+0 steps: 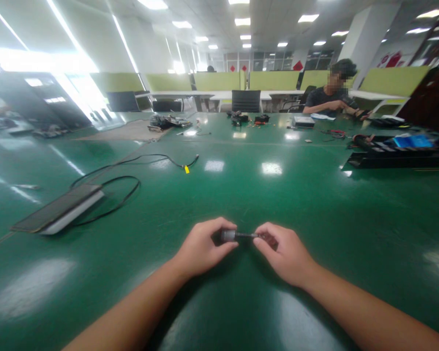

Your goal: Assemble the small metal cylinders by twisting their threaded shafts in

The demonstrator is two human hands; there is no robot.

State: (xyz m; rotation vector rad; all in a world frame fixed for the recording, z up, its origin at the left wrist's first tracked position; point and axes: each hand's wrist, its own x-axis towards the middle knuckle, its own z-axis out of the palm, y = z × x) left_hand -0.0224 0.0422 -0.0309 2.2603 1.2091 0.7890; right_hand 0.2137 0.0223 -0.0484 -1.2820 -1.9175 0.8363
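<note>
Low in the middle of the view, both hands are at a small grey block with a thin dark stem (228, 236); its exact kind is too small to make out. My left hand (207, 246) curves around the grey block, thumb and fingers on either side of it. The stem runs right to my right hand (283, 248), whose thumb and forefinger pinch its end. That tip is partly hidden by the fingers. Held level, the thing is at or just above the green tabletop (241, 195); I cannot tell whether it touches.
To the left lies a flat dark-topped device (64, 207) with a black cable (131, 158) bearing a yellow tag (187, 169). A black tray-like frame (398, 160) with blue parts stands at right. Farther back are black parts (237, 118), a silver box (303, 122) and a seated person (324, 100).
</note>
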